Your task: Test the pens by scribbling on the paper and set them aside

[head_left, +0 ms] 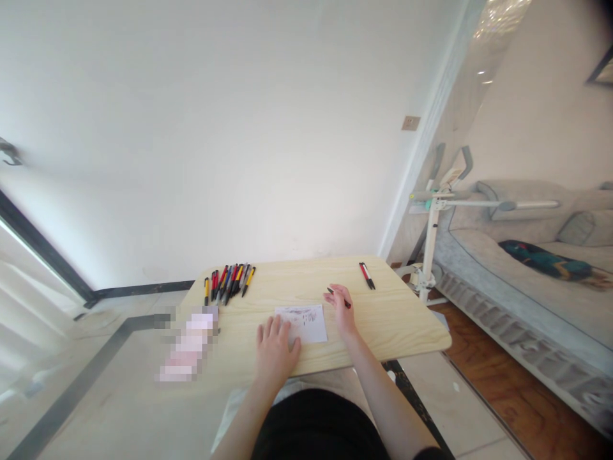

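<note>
A white sheet of paper (313, 329) with dark scribbled marks lies near the front of the light wooden table (383, 322). My left hand (276, 345) rests flat on the table, fingers apart and covering the paper's left side. To the right of the sheet, my right hand (342, 308) is closed around a dark pen (331, 291), held above the table. At the back left lies a group of several pens (233, 281) with red, yellow, blue and black bodies. Two more pens (367, 276), red and white with black ends, lie together at the back right.
A pixelated pinkish patch (186, 348) covers the table's left edge. Behind the table stands a white wall (268, 140). To the right are white exercise equipment (432, 236) and a grey sofa (517, 281).
</note>
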Tool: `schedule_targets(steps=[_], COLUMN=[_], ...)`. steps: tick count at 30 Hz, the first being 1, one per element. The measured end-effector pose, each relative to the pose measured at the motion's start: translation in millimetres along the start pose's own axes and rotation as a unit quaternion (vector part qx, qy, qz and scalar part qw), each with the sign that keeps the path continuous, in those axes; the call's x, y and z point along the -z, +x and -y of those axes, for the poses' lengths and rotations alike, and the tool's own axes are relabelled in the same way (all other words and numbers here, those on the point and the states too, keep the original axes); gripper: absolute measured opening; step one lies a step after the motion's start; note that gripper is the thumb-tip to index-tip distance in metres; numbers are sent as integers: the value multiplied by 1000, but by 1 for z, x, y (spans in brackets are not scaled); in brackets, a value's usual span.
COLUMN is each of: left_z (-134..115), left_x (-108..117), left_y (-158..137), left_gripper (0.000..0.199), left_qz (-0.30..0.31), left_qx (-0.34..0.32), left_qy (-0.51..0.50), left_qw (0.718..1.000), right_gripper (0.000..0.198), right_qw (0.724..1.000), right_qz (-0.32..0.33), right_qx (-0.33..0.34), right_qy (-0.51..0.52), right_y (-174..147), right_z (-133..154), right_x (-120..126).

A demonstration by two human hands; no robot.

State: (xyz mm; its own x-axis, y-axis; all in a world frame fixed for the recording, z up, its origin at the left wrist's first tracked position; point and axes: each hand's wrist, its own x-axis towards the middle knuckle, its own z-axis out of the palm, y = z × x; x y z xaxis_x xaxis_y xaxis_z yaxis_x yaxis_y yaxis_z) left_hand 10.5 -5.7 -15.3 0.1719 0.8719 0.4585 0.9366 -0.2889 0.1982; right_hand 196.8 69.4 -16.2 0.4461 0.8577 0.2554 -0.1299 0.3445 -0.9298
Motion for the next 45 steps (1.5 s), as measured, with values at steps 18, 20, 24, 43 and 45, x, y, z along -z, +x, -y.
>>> schedule_targets(steps=[18, 20, 24, 43, 45], left_z=[-3, -2, -1, -1, -1], left_x=[5, 4, 3, 3, 3], left_y=[1, 1, 0, 1, 1], left_gripper=[32, 33, 33, 33, 33], left_qz=[9, 10, 8, 6, 7], left_qx=[5, 5, 2, -1, -2], left_qy=[1, 1, 1, 4, 4], left_qw=[1000, 1000, 1000, 1000, 1000], right_gripper=[31, 33, 42, 51, 47], right_qw=[998, 998, 999, 997, 995], right_qz=[25, 28, 25, 50, 56], right_qx=[-59, -57, -29, -23, -10], right_qy=[3, 4, -8, -59, -81], right_y=[0, 0, 0, -4, -4], right_z=[-3, -4, -6, 7, 8], right_x=[-1, -1, -1, -3, -2])
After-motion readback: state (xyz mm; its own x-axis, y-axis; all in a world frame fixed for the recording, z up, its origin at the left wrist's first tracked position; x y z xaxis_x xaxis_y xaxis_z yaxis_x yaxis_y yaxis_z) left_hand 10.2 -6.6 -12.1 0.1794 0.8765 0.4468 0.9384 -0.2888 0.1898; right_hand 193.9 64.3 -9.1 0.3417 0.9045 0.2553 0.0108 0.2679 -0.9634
